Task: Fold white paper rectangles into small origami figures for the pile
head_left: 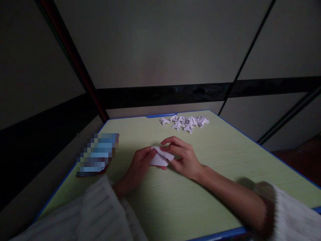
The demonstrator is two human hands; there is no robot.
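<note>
A small piece of white paper [158,160], partly folded with one flap raised, is held between my two hands above the table. My left hand [140,164] grips its left side, the thumb on top and fingertips showing beneath the lower edge. On the other side, my right hand [184,157] pinches the raised flap at the paper's right corner, its forefinger bent over the top. Beyond my hands lies a cluster of folded white paper figures [190,122] with pointed corners, several of them close together or overlapping.
The pale green table [220,154] has a blue rim. At its left side lies a flat object with a dark red edge and bluish surface [99,154], blurred by pixelation. Light panels with a black band [160,95] stand right behind the far edge.
</note>
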